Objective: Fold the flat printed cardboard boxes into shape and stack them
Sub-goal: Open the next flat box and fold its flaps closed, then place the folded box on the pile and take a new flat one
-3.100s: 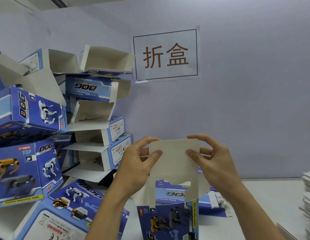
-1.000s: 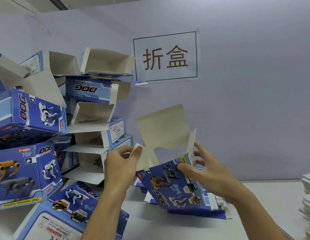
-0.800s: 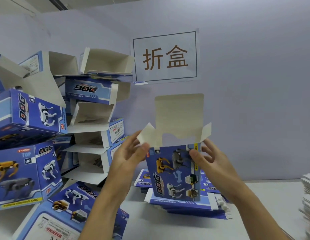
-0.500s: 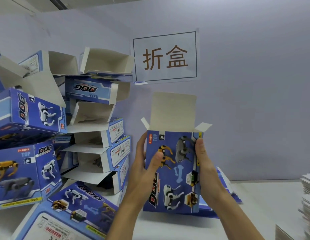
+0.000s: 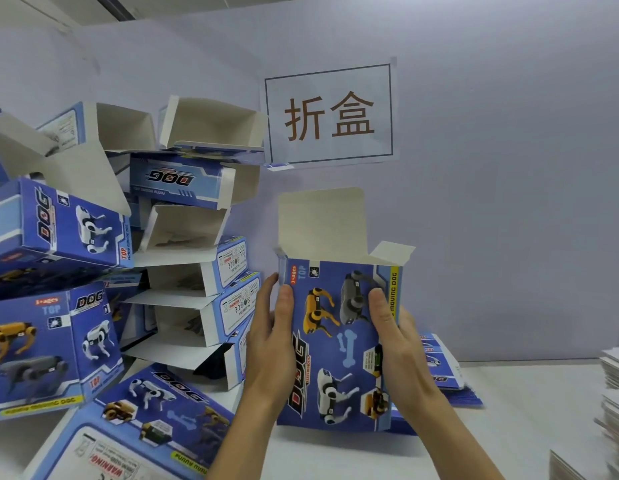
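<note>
head view: upright blue printed box [image 5: 339,344] above white table [image 5: 335,455], top flap standing open, gripped by left hand [image 5: 270,344] and right hand [image 5: 398,344], thumbs pressed on printed front, fingers wrapped behind. heap of folded boxes [image 5: 183,258] just left; flat blanks [image 5: 443,382] behind.

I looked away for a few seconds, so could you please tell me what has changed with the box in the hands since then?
The box was turned upright, printed front toward the camera, with its top flap open. The left hand and right hand, earlier pinching that flap, now grip the box's sides. The pile of folded boxes and the wall sign stayed put.
</note>
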`<state>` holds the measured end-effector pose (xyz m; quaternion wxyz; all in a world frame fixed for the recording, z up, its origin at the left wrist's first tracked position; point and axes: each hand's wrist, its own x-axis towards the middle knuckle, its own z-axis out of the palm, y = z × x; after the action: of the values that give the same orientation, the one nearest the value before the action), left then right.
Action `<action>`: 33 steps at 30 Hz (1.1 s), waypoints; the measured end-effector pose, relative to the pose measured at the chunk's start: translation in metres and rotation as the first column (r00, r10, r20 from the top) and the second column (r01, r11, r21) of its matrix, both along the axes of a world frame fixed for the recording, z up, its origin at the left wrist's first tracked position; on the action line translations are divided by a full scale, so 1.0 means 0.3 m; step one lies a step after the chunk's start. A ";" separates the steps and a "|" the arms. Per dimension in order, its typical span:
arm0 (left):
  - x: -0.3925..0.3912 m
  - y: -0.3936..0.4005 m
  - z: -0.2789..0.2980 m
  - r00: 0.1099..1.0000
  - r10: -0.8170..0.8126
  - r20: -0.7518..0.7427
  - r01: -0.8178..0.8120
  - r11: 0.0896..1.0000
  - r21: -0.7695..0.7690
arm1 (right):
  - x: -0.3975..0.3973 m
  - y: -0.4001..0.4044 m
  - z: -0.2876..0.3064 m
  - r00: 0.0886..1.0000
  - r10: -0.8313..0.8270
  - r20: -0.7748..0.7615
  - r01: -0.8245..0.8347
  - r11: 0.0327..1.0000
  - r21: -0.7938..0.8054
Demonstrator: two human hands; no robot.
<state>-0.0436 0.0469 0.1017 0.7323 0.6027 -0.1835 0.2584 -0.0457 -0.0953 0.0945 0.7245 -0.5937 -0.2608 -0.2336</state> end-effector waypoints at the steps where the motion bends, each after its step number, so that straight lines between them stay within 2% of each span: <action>1: -0.001 0.002 -0.005 1.000 -0.026 -0.014 0.026 1.000 -0.014 | -0.001 0.002 -0.001 1.000 -0.014 0.018 0.015 1.000 -0.011; 10: -0.004 0.006 -0.034 0.999 -0.036 0.016 0.036 0.998 -0.056 | -0.008 0.012 -0.013 0.979 -0.151 0.136 0.151 0.988 0.015; 16: -0.023 -0.026 -0.025 0.996 -0.061 0.063 0.062 0.998 -0.013 | 0.028 -0.045 -0.019 1.000 0.004 -0.009 -0.004 1.000 0.030; 22: -0.007 -0.029 -0.009 0.994 -0.097 0.046 0.097 0.995 -0.006 | 0.046 -0.072 -0.027 0.999 0.022 -0.030 -0.021 0.999 0.036; 27: -0.002 -0.003 -0.011 0.969 -0.209 -0.128 0.227 0.963 0.144 | 0.056 -0.098 -0.025 0.996 -0.050 -0.072 0.060 0.987 0.152; 31: -0.003 0.030 -0.012 0.935 -0.233 -0.269 0.339 0.811 0.477 | 0.077 -0.155 -0.016 0.983 -0.119 -0.138 0.157 0.936 0.314; 33: -0.010 0.029 -0.012 0.924 -0.232 -0.304 0.361 0.793 0.492 | 0.080 -0.177 -0.017 0.987 -0.029 -0.157 0.086 0.927 0.365</action>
<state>-0.0464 0.0557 0.0980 0.5806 0.7728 -0.2562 0.0069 -0.0217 -0.1483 0.0895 0.8338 -0.4695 -0.1397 -0.2548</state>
